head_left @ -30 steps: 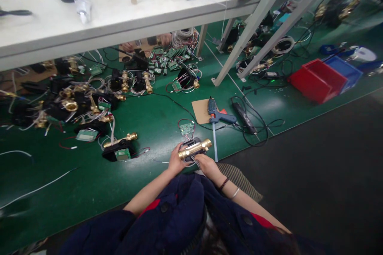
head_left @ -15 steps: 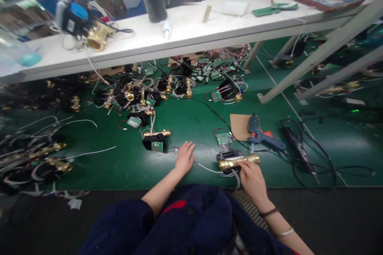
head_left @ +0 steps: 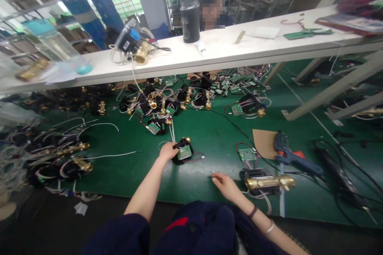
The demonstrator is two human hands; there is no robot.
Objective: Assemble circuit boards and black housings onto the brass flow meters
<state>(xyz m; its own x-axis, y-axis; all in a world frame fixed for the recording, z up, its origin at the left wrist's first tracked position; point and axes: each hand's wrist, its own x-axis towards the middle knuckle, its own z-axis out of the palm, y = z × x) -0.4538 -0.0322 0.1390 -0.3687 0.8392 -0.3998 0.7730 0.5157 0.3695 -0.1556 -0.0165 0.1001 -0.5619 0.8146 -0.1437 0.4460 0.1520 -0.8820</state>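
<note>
L hand (head_left: 168, 152) is grasping black housing (head_left: 178, 161) w/ PCB (head_left: 184, 152), on bench (head_left: 191, 187); R hand (head_left: 226, 187) is holding nothing, grip released. Brass-pipe unit (head_left: 266, 183) is lying nr glue gun (head_left: 301, 163), wired board (head_left: 247, 155) outside; both looking part-done.

The green bench (head_left: 116, 183) is strewn with brass fittings (head_left: 266, 183), circuit boards (head_left: 247, 154) and cables (head_left: 109, 155); a glue gun (head_left: 296, 159) is rested partly over cardboard (head_left: 262, 144). On the white shelf (head_left: 223, 47), a dark bottle (head_left: 190, 20) and a green board (head_left: 299, 35) are placed.
</note>
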